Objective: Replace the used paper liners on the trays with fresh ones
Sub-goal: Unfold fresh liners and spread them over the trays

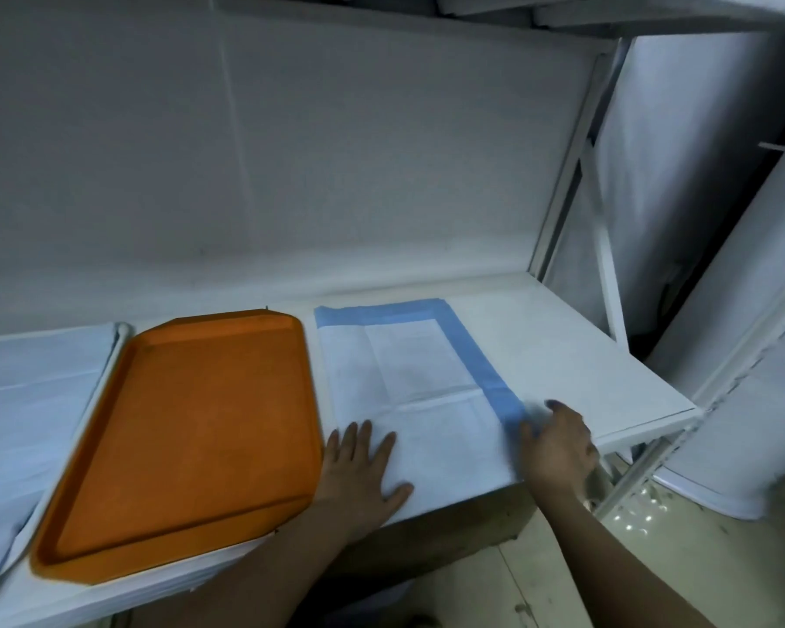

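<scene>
Left hand flat on liner

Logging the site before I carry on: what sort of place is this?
Probably a storeroom or back-of-house prep corner: white metal shelving, an orange serving tray and a blue-edged paper liner on the white shelf.

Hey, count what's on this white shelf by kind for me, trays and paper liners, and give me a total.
Orange tray: 1
Blue-bordered paper liners: 2, one under both hands, one at the left edge
Total: 3
The left hand presses flat on the liner; the right hand grips its blue edge.
</scene>
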{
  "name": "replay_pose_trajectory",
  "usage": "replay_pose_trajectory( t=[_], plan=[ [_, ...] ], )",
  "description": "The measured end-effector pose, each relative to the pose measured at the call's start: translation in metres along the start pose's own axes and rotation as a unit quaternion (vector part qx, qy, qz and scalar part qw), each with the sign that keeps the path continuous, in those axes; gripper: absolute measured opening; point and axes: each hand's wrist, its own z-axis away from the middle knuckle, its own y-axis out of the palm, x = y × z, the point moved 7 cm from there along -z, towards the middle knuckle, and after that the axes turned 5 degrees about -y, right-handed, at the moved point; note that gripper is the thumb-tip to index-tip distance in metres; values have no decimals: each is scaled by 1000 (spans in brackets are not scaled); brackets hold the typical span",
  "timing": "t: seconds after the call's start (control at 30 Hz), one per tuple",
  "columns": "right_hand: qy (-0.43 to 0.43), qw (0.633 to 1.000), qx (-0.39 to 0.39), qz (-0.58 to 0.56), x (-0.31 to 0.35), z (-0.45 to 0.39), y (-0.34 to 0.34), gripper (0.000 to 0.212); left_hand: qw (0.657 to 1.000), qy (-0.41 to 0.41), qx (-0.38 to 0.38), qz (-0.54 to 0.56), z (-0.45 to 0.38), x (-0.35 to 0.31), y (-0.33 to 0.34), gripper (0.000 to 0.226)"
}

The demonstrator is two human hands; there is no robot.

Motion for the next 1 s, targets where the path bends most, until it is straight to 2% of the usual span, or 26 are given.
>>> replay_pose_trajectory(
  t=[0.03, 0.07, 0.13, 0.17, 0.23, 0.3, 0.37, 0.4, 0.5, 0.6, 0.67, 0.73, 0.8, 0.87, 1.0],
  plan=[
    [108, 991, -39, -74, -18, 8, -5, 52, 1000, 16, 3, 13, 3, -3, 0, 108],
    [208, 965, -68, -146, -38, 21, -10, 56, 999, 38, 8, 22, 8, -9, -1, 101],
    [350, 905, -24, -240, -52, 47, 2, 65, 996, 83, 25, 7, 15, -16, 0, 91],
    [388, 877, 11, -283, -49, 56, 11, 69, 995, 100, 27, -11, 17, -18, 1, 94],
    [408, 837, 42, -362, -33, 72, 22, 82, 993, 103, 28, -40, 20, -20, -3, 93],
    [382, 838, 65, -383, -25, 75, 41, 104, 996, 78, 25, -38, 21, -22, -9, 79],
    [378, 860, 88, -330, -24, 77, 52, 130, 997, 62, 19, -31, 23, -28, -18, 65],
    [370, 862, 99, -332, -15, 79, 48, 125, 998, 57, 16, -26, 25, -30, -21, 62],
    [299, 868, 131, -375, 28, 74, 34, 71, 998, 61, 12, -13, 25, -37, -29, 56],
    [238, 902, 109, -342, 45, 62, 22, 50, 995, 77, 47, 50, 29, -47, -39, 55],
    [159, 936, 96, -298, 61, 50, -2, 33, 984, 85, 99, 119, 34, -51, -48, 62],
    [62, 962, 95, -249, 79, 33, -27, 16, 981, 78, 90, 155, 32, -45, -67, 70],
    [-18, 973, 95, -207, 103, 19, -51, 8, 981, 67, 34, 180, 27, -32, -94, 73],
    [-66, 975, 94, -188, 124, 6, -70, 12, 976, 56, -21, 207, 23, -18, -125, 77],
    [-179, 958, 118, -192, 182, -9, -111, 19, 953, 5, -138, 269, 26, 17, -199, 86]
  ],
)
